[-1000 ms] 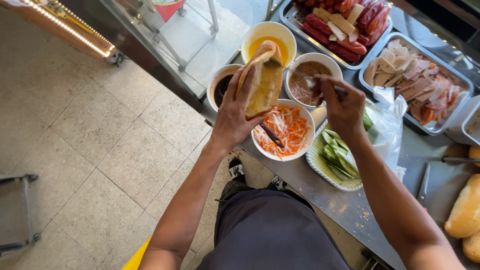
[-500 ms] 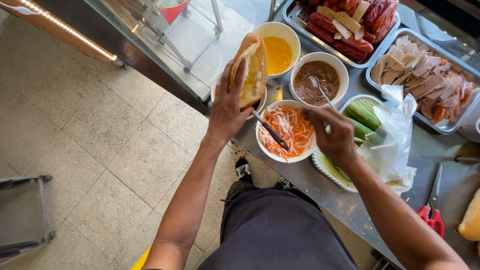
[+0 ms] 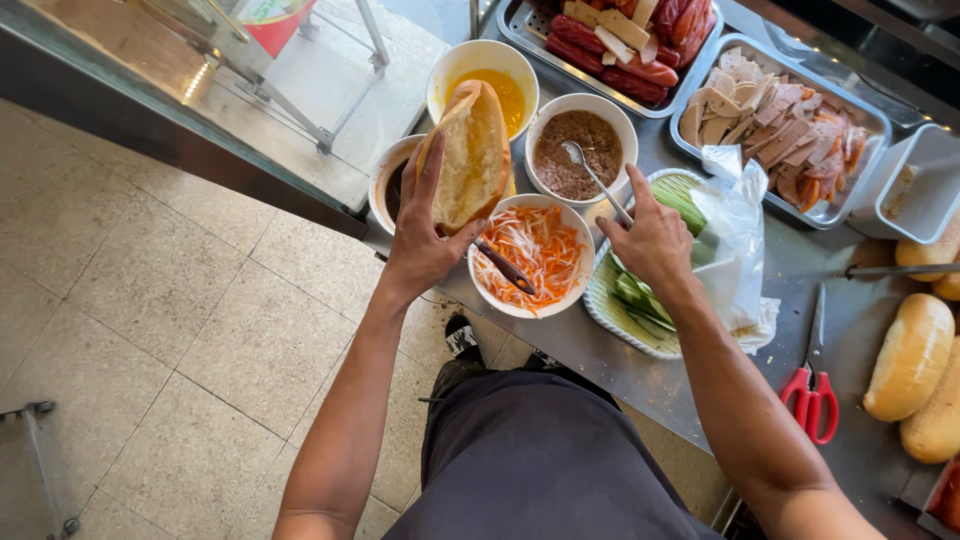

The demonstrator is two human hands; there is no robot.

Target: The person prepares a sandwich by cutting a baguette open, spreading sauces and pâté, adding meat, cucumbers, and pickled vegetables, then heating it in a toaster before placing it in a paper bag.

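In the head view, the left hand (image 3: 425,240) grips a split baguette (image 3: 467,155) above the bowls on a steel counter (image 3: 800,270). The right hand (image 3: 650,240) pinches the spoon (image 3: 590,175) standing in the brown pâté bowl (image 3: 580,150). A shredded carrot bowl (image 3: 530,255) sits near; red scissors (image 3: 812,385) lie right. Beige floor tiles (image 3: 150,330) spread left.

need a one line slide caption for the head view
Left hand holds a split golden baguette above white bowls; right hand rests over a basket of green cucumber spears.
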